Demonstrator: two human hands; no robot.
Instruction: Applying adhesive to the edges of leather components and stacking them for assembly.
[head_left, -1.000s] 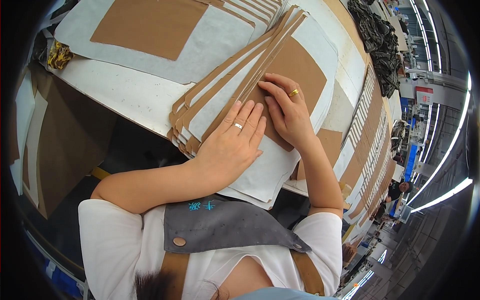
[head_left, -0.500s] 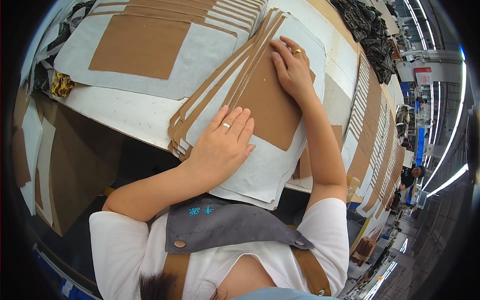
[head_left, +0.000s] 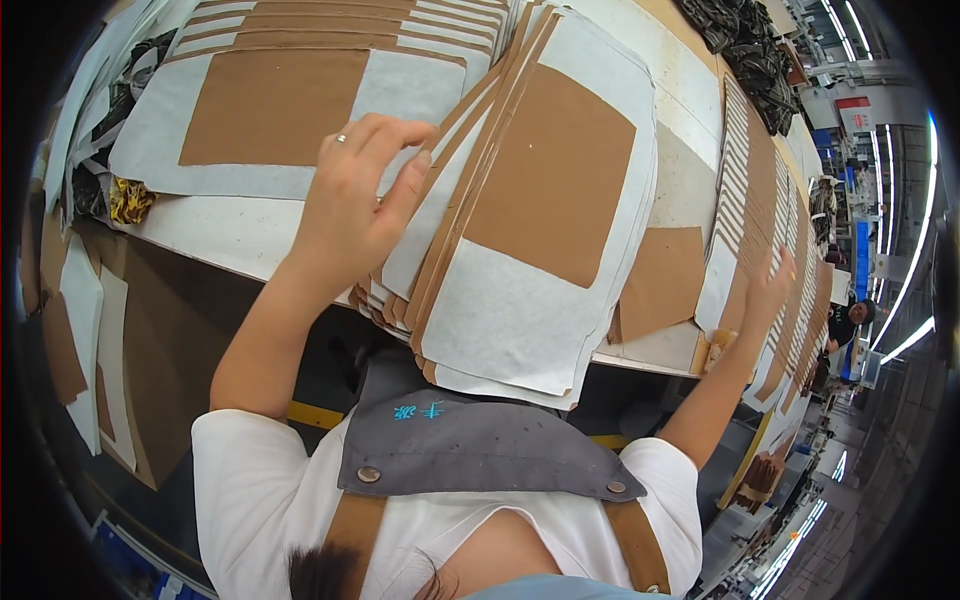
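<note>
A stack of white sheets (head_left: 510, 320) with rounded corners lies on the table before me, a brown rectangular panel (head_left: 550, 180) on the top sheet. Layered brown edges show along the stack's left side. My left hand (head_left: 355, 205) is raised beside those edges, fingers bent, thumb and index fingertip slightly apart close to a brown strip. I see nothing held in it. Over at the right, my right hand (head_left: 768, 290) is off the stack, above rows of overlapping sheets (head_left: 750, 200). Its fingers look apart and hold nothing I can make out.
More overlapping white sheets with brown panels (head_left: 275, 105) lie at the far left. A loose brown piece (head_left: 662, 280) and a small yellowish jar (head_left: 718, 352) are near the front edge on the right. Black crumpled material (head_left: 750, 65) lies at the back. Another person (head_left: 848, 322) is farther right.
Both hands have come off the stack: the left lifted to its left edge, the right swung out to the right. The stack's side edges look more bunched together than before.
</note>
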